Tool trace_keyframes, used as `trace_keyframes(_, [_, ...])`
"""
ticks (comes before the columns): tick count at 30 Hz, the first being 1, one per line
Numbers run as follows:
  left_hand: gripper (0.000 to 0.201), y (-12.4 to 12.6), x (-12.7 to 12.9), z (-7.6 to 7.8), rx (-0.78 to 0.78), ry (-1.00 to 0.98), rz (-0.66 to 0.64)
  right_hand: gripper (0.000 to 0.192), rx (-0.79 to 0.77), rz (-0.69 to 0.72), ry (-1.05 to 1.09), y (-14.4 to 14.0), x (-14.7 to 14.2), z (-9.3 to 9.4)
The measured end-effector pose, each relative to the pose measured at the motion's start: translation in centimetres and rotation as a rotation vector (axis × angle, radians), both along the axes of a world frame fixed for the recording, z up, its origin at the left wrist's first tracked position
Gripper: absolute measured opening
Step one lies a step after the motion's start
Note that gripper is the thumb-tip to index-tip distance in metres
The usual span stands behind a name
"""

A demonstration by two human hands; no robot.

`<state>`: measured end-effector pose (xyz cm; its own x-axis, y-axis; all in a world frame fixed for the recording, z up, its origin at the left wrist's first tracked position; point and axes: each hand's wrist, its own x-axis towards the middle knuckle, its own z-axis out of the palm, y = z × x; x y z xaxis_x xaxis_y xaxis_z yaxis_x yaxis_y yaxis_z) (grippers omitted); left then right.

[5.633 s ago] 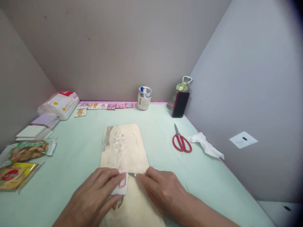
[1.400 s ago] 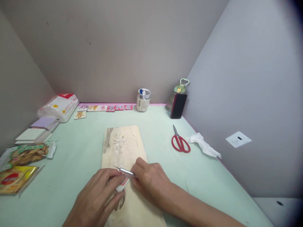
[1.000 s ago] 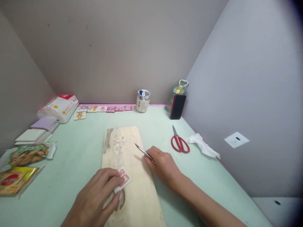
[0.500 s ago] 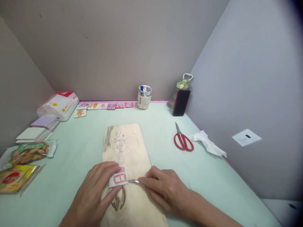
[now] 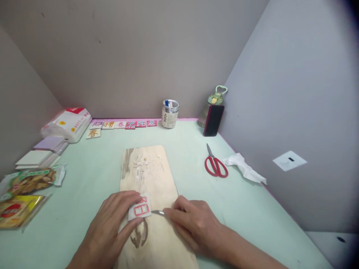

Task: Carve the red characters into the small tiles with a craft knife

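Observation:
A small white square tile (image 5: 140, 209) with a red outlined character lies on a wooden board (image 5: 159, 179). My left hand (image 5: 112, 218) grips it, with fingers over its upper left part and the thumb along its lower edge. Part of the character is hidden under those fingers. My right hand (image 5: 193, 224) is closed around a craft knife (image 5: 159, 212), whose blade points left and reaches the tile's right edge. Whether the tip touches the tile is too fine to tell. Pale shavings (image 5: 140, 164) are scattered on the board's upper part.
Red-handled scissors (image 5: 215, 164) and a crumpled tissue (image 5: 245, 168) lie to the right. A phone (image 5: 214, 120) leans on a green bottle (image 5: 203, 116). Along the back stand a jar (image 5: 169, 115) and several character tiles (image 5: 119, 125). A tissue pack (image 5: 67, 124) and snack bags (image 5: 33, 183) are at left.
The whole view has shifted slightly. Both hands keep nearly the same place, the left on the tile and the right on the knife at its right edge.

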<state>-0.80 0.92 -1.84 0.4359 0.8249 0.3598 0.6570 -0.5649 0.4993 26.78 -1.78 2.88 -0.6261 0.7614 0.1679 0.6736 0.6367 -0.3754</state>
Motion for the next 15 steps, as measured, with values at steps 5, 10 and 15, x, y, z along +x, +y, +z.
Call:
trace_keyframes(5, [0.035,0.03,-0.05,0.03,-0.003,0.005,-0.002,0.028,0.038,-0.026,-0.016,-0.25,-0.32,-0.29])
trace_keyframes(10, [0.033,0.01,-0.12,0.02,-0.003,0.006,0.005,0.027,0.066,-0.049,-0.015,-0.4,-0.68,-0.22])
trace_keyframes(15, [0.034,0.18,-0.23,0.1,-0.004,-0.01,0.006,0.028,0.09,-0.034,-0.054,-0.38,-0.57,-0.39])
